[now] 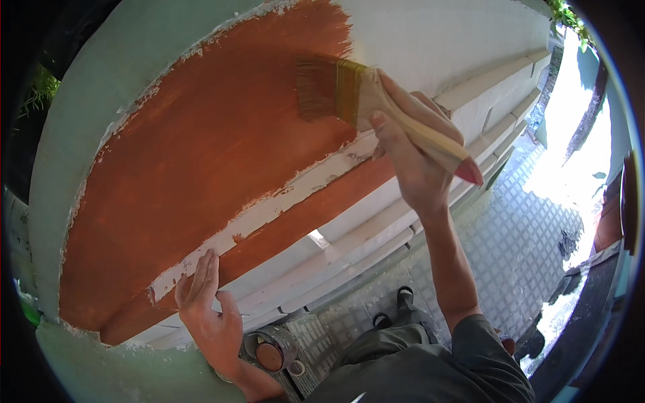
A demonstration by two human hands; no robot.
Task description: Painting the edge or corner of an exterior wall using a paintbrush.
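My right hand [421, 161] is closed around the wooden handle of a wide flat paintbrush [441, 143] with a red handle end and a yellow band. The brush's dark bristles, slightly blurred, are over the orange-brown painted surface [176, 176], near its right edge. Bare white surface [398, 35] lies beyond that ragged paint edge. Below, my left hand [214, 312] rests its fingertips on a whitish strip [302, 191] along the edge, thumb apart, holding nothing. Under the strip runs a front face [292, 231], also partly orange-brown.
A pot with orange-brown paint [269, 355] stands low beside my left forearm. A pale green wall [55, 166] borders the painted area. White stepped ledges [373, 237] extend right above a patterned tile floor [524, 221]. Bright sunlight falls at far right.
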